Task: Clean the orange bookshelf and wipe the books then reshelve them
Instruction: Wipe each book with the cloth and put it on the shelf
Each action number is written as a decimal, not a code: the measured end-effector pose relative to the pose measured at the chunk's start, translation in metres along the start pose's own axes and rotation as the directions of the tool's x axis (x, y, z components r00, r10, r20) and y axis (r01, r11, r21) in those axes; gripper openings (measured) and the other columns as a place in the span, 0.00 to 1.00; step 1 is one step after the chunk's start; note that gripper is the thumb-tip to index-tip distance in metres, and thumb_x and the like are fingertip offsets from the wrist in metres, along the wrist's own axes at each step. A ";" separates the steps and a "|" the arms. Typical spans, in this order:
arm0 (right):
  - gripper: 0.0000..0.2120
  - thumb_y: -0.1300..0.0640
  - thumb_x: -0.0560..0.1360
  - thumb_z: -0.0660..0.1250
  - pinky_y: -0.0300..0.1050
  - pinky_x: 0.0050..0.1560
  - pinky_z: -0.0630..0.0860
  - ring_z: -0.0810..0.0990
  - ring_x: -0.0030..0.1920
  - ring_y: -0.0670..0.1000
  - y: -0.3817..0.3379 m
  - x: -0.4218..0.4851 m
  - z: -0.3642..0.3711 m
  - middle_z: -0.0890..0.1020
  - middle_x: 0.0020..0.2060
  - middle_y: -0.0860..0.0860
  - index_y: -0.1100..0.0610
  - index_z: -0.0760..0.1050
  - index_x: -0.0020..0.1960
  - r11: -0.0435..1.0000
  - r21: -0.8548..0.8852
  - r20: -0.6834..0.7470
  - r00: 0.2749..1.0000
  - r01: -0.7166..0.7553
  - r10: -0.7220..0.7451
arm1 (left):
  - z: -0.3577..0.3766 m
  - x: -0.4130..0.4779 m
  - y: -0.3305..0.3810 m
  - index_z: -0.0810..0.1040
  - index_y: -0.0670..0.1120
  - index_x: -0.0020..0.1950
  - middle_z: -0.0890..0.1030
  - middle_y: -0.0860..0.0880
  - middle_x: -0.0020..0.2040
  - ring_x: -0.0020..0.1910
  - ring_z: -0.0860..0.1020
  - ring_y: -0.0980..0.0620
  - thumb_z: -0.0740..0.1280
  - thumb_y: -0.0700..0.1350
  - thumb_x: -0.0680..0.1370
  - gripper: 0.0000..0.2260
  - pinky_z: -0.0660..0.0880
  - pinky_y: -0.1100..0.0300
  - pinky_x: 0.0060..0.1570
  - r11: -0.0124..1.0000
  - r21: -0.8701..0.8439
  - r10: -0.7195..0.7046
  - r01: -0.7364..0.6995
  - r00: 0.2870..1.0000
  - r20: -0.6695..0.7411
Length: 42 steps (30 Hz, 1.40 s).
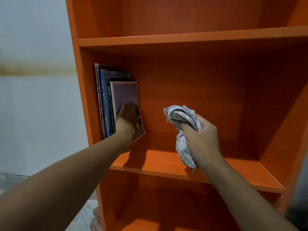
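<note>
Orange bookshelf (166,40) is filling the frame; its middle compartment is holding a short row of books (104,100) standing upright at the 9 o'clock side, tight against the left side panel; the outermost book (125,92), pale-edged with a purplish cover, is leaning slightly, lower corner kicking out toward 5 o'clock. Left hand (127,117) is lying flat on that cover, fingers straight and together, palm pressing it toward the row; nothing is being curled round. Right hand (202,139) is sitting at 3 o'clock of the books, well apart from them, fingers and thumb clenching a bunched white checked cloth (183,114); the cloth's tail is hanging toward 6 o'clock, possibly brushing the shelf board, too blurred to say. Pale wall (33,105) with a brownish stain band is showing at 9 o'clock of the unit.
</note>
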State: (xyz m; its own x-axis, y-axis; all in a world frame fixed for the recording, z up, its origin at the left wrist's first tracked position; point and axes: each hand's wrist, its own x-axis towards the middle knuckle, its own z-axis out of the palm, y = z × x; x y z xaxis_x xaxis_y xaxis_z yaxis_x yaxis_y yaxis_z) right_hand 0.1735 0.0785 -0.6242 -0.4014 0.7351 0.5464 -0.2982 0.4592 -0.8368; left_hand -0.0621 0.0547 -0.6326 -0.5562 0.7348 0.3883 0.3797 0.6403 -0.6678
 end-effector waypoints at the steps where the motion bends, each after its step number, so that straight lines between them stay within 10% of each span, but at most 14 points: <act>1: 0.14 0.66 0.77 0.66 0.29 0.41 0.76 0.84 0.44 0.39 0.001 0.002 0.001 0.86 0.42 0.42 0.51 0.82 0.55 1.000 -0.007 0.004 1.000 -0.016 0.016 | -0.004 0.003 -0.002 0.47 0.49 0.80 0.44 0.41 0.80 0.78 0.41 0.38 0.57 0.62 0.79 0.36 0.35 0.37 0.72 1.000 0.017 0.004 -0.004 1.000 0.028; 11: 0.05 0.59 0.77 0.67 0.41 0.32 0.77 0.82 0.31 0.50 0.007 0.010 -0.013 0.84 0.33 0.51 0.53 0.81 0.46 0.940 0.095 -0.058 0.941 -0.326 0.333 | -0.028 0.003 -0.012 0.60 0.48 0.77 0.63 0.42 0.75 0.74 0.60 0.39 0.59 0.59 0.78 0.30 0.51 0.39 0.73 0.996 -0.033 0.083 -0.084 0.996 -0.022; 17: 0.08 0.57 0.77 0.68 0.43 0.38 0.80 0.86 0.41 0.53 0.010 0.006 -0.022 0.87 0.42 0.55 0.58 0.81 0.54 0.827 0.188 0.050 0.846 -0.529 0.530 | -0.041 -0.008 -0.030 0.79 0.52 0.51 0.80 0.52 0.46 0.44 0.77 0.52 0.59 0.55 0.76 0.12 0.78 0.52 0.49 0.857 -0.377 0.256 -0.351 0.925 -0.279; 25: 0.10 0.55 0.77 0.67 0.47 0.42 0.81 0.86 0.41 0.53 0.010 -0.042 -0.041 0.87 0.42 0.54 0.58 0.80 0.56 0.822 0.173 0.090 0.839 -0.543 0.536 | -0.067 -0.087 -0.029 0.79 0.51 0.58 0.81 0.52 0.45 0.41 0.79 0.52 0.58 0.56 0.80 0.15 0.80 0.54 0.39 0.709 -0.490 0.391 -0.507 0.861 -0.325; 32: 0.08 0.56 0.78 0.67 0.45 0.36 0.77 0.81 0.33 0.49 0.036 -0.148 -0.077 0.83 0.34 0.51 0.59 0.80 0.54 0.834 0.074 0.104 0.836 -0.547 0.539 | -0.047 -0.191 0.022 0.84 0.49 0.52 0.84 0.54 0.46 0.44 0.80 0.58 0.65 0.48 0.79 0.09 0.79 0.57 0.44 0.230 -0.861 0.361 -0.455 0.861 -0.358; 37: 0.07 0.56 0.79 0.67 0.42 0.37 0.77 0.85 0.38 0.50 0.095 -0.229 -0.104 0.87 0.41 0.51 0.56 0.81 0.54 0.734 0.063 -0.001 0.736 -0.676 0.677 | -0.010 -0.280 0.119 0.84 0.45 0.51 0.83 0.51 0.42 0.38 0.79 0.53 0.65 0.48 0.80 0.10 0.74 0.60 0.35 -0.044 -0.989 0.401 -0.138 0.905 -0.144; 42: 0.05 0.56 0.77 0.68 0.40 0.37 0.76 0.84 0.40 0.49 0.165 -0.306 -0.131 0.86 0.39 0.50 0.55 0.82 0.50 0.654 -0.044 -0.226 0.646 -0.755 0.729 | 0.050 -0.382 0.231 0.73 0.47 0.67 0.78 0.47 0.54 0.51 0.78 0.49 0.65 0.51 0.80 0.17 0.72 0.62 0.48 0.007 -0.943 0.621 0.334 0.737 0.266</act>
State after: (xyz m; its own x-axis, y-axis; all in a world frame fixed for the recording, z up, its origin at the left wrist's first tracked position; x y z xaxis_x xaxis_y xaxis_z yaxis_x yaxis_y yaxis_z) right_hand 0.3604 -0.0054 -0.9345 -0.2808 0.9223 -0.2656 0.1460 -0.2325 -0.9616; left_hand 0.2010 -0.0899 -0.9669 -0.3710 0.8798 -0.2971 0.5139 0.4610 0.7234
